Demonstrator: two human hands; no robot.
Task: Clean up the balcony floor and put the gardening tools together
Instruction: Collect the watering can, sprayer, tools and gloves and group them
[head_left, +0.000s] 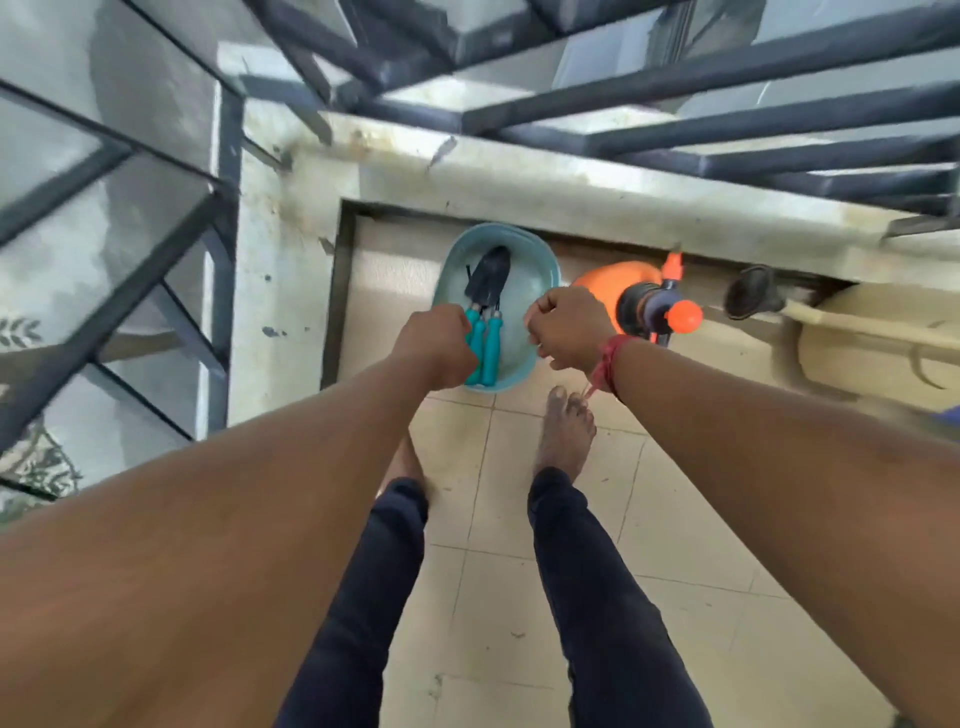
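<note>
A smooth, round teal plastic basin (527, 296) sits low at the wall end of the glossy cream floor tiles (483, 519), at 12 o'clock from the bare feet. In it lie a trowel (491, 275) with a matte black pointed blade and a second tool, too hidden to name, their ribbed teal handles (491, 348) side by side. The left hand (434, 343) is curled tight on the basin's 9 o'clock rim and the right hand (566, 327) likewise on its 3 o'clock rim, while an orange pump sprayer (605, 278) stands just beside at 3 o'clock, a cream watering can (857, 353) beyond it.
</note>
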